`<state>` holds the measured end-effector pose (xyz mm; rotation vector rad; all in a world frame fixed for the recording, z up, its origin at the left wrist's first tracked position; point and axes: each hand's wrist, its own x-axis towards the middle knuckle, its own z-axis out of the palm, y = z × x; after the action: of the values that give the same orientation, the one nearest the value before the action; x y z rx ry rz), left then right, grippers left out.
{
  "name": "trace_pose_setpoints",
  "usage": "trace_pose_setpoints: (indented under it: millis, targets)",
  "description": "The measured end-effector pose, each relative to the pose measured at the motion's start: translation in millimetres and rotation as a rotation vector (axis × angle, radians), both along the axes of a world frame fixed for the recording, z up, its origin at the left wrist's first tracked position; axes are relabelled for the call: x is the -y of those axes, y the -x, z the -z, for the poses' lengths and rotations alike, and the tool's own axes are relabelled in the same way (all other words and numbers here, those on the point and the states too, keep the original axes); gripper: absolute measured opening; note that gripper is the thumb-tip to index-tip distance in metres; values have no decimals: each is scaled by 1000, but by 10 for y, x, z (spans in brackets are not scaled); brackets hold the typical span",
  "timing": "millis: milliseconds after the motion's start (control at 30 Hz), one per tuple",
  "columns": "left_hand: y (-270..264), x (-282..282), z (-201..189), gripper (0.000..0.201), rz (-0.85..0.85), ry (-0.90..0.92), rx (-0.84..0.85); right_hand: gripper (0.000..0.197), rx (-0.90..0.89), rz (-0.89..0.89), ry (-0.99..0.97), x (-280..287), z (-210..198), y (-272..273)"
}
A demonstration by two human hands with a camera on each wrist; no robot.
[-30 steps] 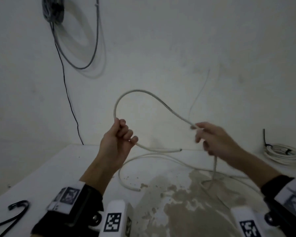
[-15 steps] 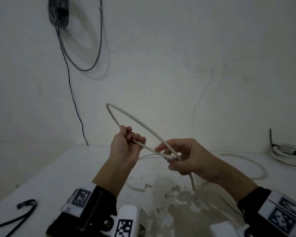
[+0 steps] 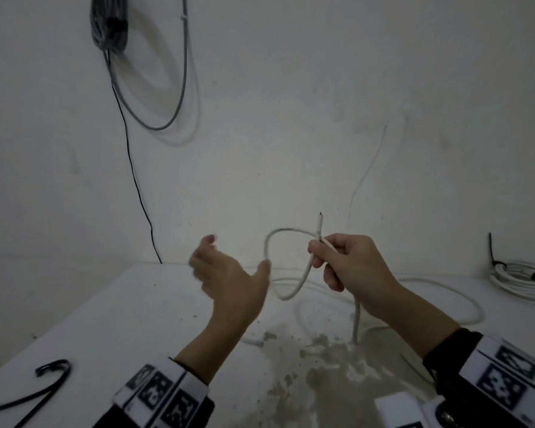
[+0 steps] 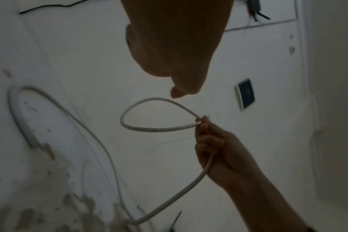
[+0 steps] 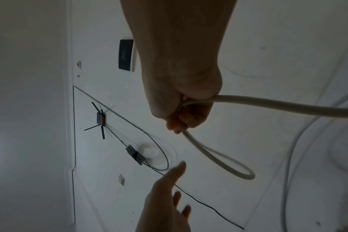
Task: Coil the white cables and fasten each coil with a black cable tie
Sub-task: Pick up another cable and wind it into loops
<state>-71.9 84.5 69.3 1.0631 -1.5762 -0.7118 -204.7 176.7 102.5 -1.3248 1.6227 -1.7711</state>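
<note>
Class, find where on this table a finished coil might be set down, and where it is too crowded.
Bare table lies left of the left hand, between the wall corner and the black tie at the near left edge. Crowded: under and right of the right hand, where the loose white cable sprawls, up to the tied coil far right.

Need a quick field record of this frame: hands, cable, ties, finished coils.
left hand: open, fingers spread, holds nothing, beside the loop
right hand: pinches the thin white round cable where one small loop crosses
cable end: sticks up above the right hand's fingers
rest of cable: trails loose over the white stained table
black cable tie: on table, far left, untouched
tied white coil: far right of the table
</note>
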Motion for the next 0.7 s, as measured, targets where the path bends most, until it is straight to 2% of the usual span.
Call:
trace_pose_setpoints:
  millis: [33, 100, 133, 200, 333, 433, 500, 600, 700]
  targets:
    - [7, -33, 25, 75, 100, 149, 23, 19, 10, -8, -11, 6, 5, -15]
    - [16, -93, 69, 47, 428, 274, 196, 20, 32, -36, -21, 16, 7, -57]
    - [24, -124, 88, 33, 575, 284, 290, 22, 45, -53, -22, 18, 4, -76]
    - [31, -202, 65, 22, 740, 246, 264, 24, 77, -88, -24, 15, -15, -108]
    - [40, -243, 39, 28, 780, 162, 130, 31, 310, -153, -29, 28, -50, -96]
    - [8, -255, 39, 35, 910, -70, 90, 28, 454, -143, 16, 27, -91, -45]
    - [-22, -251, 17, 29, 920, -168, 31, 25, 477, -157, 72, 4, -127, -13]
    - [-49, -180, -5, 19, 839, -286, -117, 17, 363, -294, 94, -87, -144, -30]
    - [-65, -80, -69, 19, 827, -450, -296, 15, -2, -474, -6, -207, -71, -101]
